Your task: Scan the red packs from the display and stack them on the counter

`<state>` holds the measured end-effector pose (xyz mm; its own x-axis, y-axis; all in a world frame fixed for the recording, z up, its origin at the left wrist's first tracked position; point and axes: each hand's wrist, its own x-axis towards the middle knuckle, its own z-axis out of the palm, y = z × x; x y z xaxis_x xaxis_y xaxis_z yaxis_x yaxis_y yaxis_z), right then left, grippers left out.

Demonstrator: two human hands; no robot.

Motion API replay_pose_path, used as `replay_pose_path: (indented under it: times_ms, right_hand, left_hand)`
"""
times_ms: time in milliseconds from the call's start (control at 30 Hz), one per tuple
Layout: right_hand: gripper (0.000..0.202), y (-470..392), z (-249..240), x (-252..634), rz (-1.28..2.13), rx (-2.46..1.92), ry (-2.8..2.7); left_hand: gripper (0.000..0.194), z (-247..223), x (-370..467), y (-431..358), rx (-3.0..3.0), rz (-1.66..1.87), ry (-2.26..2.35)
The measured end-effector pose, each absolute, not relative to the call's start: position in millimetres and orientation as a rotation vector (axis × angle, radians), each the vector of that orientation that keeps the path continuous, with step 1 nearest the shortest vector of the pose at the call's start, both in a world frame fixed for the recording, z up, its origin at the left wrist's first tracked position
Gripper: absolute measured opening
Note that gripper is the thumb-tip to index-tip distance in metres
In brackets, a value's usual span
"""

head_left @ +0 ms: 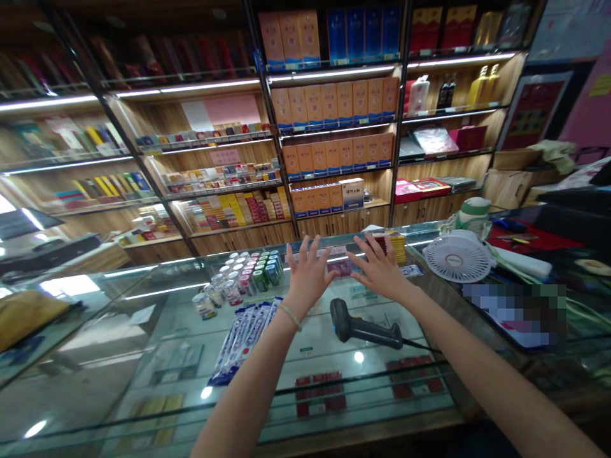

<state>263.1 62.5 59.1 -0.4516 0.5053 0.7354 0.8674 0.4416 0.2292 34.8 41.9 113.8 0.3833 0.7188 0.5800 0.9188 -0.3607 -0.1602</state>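
My left hand is spread above the glass counter, palm down, with a bracelet at the wrist and nothing in it. To its right, my right hand is also spread and holds nothing. A dark barcode scanner lies on the glass below and between the hands. Blue-and-white long packets lie beside my left forearm. Rows of small round containers stand left of my left hand. A stack of yellow packs is just behind my right hand.
A white fan and a green-lidded bottle stand at the right, near a pixelated flat object. Lit shelves with orange boxes rise behind the counter. A brown bag lies at the far left. The scanner's cable runs right, under my right forearm.
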Motion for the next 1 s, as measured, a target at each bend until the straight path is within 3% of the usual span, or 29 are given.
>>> replay_pose_path:
  times_ms: [1000]
  right_hand:
    - [0.048,48.3,61.8,114.1,-0.631,-0.811,-2.386]
  left_hand:
    - [0.046,94.1,-107.1,-46.2,-1.912,-0.526,-1.759]
